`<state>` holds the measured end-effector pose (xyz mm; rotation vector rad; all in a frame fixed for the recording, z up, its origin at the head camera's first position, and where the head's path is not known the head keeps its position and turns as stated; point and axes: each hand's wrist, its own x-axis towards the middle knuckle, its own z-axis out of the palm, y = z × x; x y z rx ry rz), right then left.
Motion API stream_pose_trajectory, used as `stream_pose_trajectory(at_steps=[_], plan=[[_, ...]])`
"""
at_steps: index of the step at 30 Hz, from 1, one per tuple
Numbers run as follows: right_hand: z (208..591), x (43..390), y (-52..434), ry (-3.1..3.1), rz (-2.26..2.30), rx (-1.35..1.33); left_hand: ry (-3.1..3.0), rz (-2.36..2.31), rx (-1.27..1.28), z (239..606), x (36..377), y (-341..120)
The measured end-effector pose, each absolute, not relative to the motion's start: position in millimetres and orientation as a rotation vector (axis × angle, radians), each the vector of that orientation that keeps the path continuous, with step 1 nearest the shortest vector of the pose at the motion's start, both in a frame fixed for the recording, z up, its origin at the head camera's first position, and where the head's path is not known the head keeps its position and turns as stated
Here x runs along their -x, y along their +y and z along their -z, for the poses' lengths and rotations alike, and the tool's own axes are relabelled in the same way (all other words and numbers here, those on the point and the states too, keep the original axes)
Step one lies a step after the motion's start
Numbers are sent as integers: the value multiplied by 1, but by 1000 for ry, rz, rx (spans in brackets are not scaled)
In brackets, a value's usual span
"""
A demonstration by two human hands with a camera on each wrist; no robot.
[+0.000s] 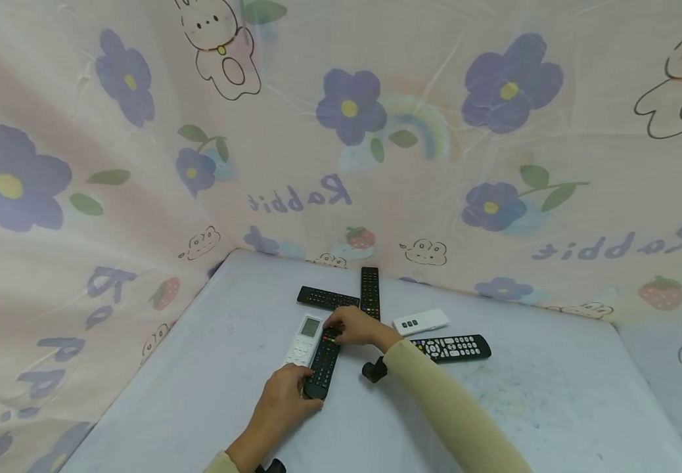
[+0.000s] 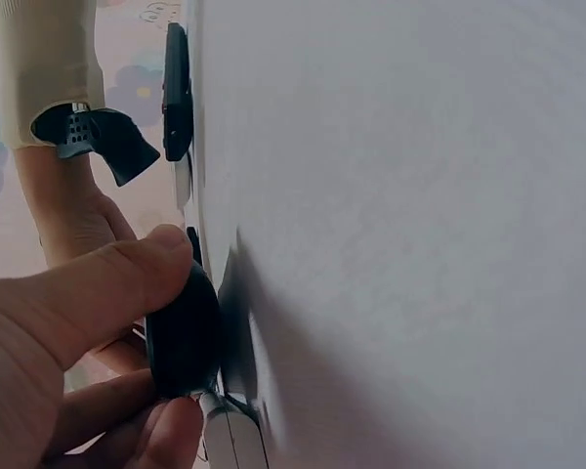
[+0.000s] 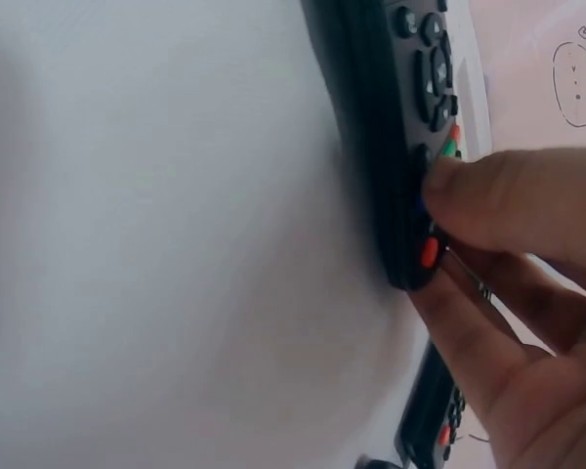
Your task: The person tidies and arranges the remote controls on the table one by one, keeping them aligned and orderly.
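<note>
Head view: set high, looking forward and down over the white table (image 1: 211,368) into the curtained corner; both hands and all remotes in frame, moderately distant. Left wrist view: very close, rolled sideways (table surface stands near-vertical), sighting along the left hand (image 2: 49,362) at the near end of the black remote (image 2: 184,337). Right wrist view: likewise close and rolled, facing the far end of what appears the same remote (image 3: 391,147). Shared by all three: that remote, table beneath.
</note>
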<state>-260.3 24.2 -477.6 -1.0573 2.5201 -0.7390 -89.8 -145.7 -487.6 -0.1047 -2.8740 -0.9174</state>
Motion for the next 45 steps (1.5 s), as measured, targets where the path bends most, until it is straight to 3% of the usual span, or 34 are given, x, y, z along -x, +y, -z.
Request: stream_pose_trajectory(at_steps=[20, 30, 45], plan=[[478, 259, 32, 2510, 843, 1033, -2905, 950, 88, 477, 93, -153], [472, 262, 59, 2606, 945, 1020, -2746, 1313, 119, 472, 132, -186], [475, 281, 66, 2733, 984, 800, -2841, 1351, 168, 477, 223, -224]])
